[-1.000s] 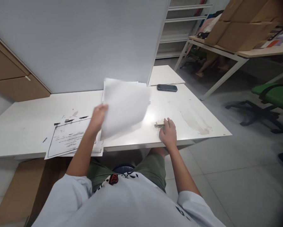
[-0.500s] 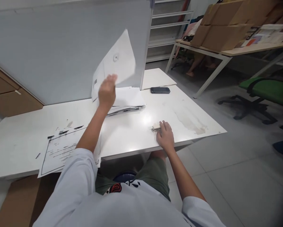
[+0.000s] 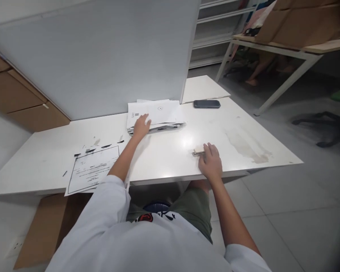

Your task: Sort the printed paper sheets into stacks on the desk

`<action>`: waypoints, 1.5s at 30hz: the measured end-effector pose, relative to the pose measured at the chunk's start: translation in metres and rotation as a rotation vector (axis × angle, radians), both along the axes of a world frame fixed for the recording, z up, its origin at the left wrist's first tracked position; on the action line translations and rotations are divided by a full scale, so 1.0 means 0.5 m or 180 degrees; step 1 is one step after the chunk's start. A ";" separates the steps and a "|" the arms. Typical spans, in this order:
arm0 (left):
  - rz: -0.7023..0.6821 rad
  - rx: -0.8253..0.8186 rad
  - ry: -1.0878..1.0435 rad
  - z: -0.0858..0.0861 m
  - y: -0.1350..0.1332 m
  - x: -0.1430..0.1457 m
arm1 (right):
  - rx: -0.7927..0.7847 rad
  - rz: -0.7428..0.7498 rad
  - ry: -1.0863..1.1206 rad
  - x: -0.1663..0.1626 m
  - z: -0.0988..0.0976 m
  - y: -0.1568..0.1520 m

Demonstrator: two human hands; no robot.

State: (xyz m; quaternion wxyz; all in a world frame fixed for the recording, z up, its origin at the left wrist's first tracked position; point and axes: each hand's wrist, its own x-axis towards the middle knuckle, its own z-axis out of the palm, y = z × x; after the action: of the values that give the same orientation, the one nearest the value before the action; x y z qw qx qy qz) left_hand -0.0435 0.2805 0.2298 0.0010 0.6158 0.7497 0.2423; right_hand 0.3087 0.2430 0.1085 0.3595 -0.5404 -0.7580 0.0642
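Observation:
My left hand [image 3: 141, 126] lies on the near left part of a stack of paper [image 3: 158, 127] by the partition, its fingers spread. The top sheet [image 3: 166, 111] is white, with a small round mark and a dark square print. On the desk's front right, my right hand [image 3: 211, 162] is closed around one end of a small flat cream-coloured object [image 3: 198, 150] with a darker edge; its exact kind I cannot make out. Left of my left forearm is a printed sheet with a black border [image 3: 90, 170], partly covered by my arm and sleeve.
Black and pale scraps [image 3: 90, 150] lie above the bordered sheet. A dark phone [image 3: 206, 104] rests right of the stack. A grey partition [image 3: 101, 60] stands behind the white desk [image 3: 164, 166]. Cardboard boxes [image 3: 308, 26] sit on another table, with a person's legs [image 3: 257, 71] underneath.
My left hand has come down with the raised sheet, which now lies flat on the stack, and its fingers have spread. My right hand stays at the cream object. The view has shifted slightly.

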 end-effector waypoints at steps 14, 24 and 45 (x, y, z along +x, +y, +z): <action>0.0465 -0.1614 0.0301 -0.090 -0.576 -0.159 | 0.0147 0.0077 0.0105 0.022 -0.022 -0.004; 0.0428 -0.0989 0.0350 -0.119 -0.593 -0.162 | 0.0125 0.0107 0.0007 0.029 -0.024 -0.007; 0.0416 -0.1308 0.0322 -0.092 -0.570 -0.169 | -0.0146 -0.0138 -0.0334 0.045 -0.041 0.011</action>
State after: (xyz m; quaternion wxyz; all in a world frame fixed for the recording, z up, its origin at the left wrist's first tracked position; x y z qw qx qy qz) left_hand -0.1281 -0.0043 0.1840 0.0732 0.5641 0.8207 0.0528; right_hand 0.3312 0.2483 0.0881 0.3082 -0.5674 -0.7623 0.0453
